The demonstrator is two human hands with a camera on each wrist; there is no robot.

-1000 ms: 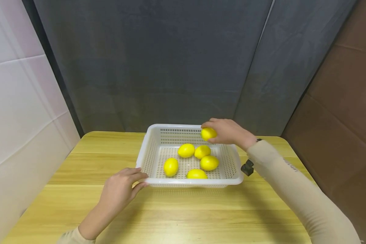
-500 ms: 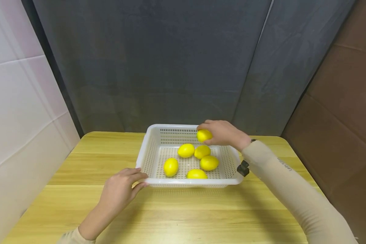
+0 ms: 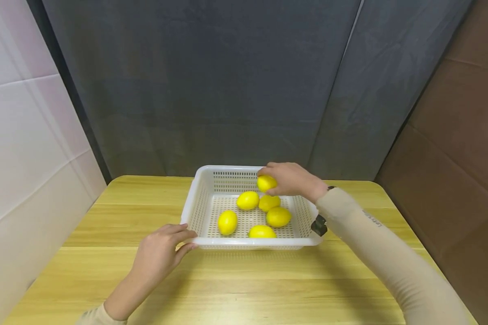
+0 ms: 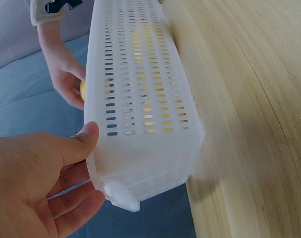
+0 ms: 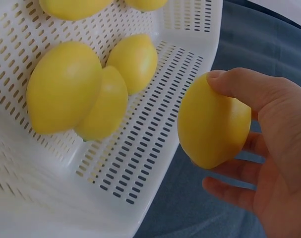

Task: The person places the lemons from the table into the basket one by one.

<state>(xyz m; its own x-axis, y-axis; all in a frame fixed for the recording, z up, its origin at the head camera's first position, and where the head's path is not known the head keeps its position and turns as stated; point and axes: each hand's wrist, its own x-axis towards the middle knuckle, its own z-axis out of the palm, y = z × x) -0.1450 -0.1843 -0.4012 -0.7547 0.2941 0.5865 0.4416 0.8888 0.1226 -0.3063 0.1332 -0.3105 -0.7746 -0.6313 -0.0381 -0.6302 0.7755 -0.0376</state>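
A white perforated plastic basket stands on the table with several yellow lemons on its floor. My left hand pinches the basket's rim at its near left corner. The left wrist view shows the thumb on the near wall and the other fingers around the corner. Over the back right of the basket, my right hand grips one lemon between thumb and fingers. That lemon is held near the rim in the right wrist view, apart from the lemons inside.
The basket sits toward the back of a light wooden table. A dark grey curtain hangs behind it. A white panel stands on the left and a brown one on the right.
My right hand has moved left and slightly down with the lemon, along the back of the basket. The left hand and the other lemons have stayed put.
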